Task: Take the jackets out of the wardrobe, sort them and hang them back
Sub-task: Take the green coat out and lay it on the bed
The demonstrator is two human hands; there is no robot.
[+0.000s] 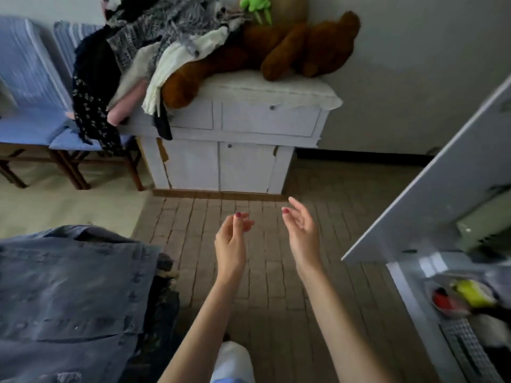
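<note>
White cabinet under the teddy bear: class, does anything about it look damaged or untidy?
Yes. The white cabinet shows brown chipped patches along its lower door edges, and the heap of clothes on top spills over its left edge, hanging toward the blue chair.

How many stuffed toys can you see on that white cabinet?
2: a big brown plush bear lying across the white cabinet's top, and a small green plush toy above it. Clothes may hide more.
</note>
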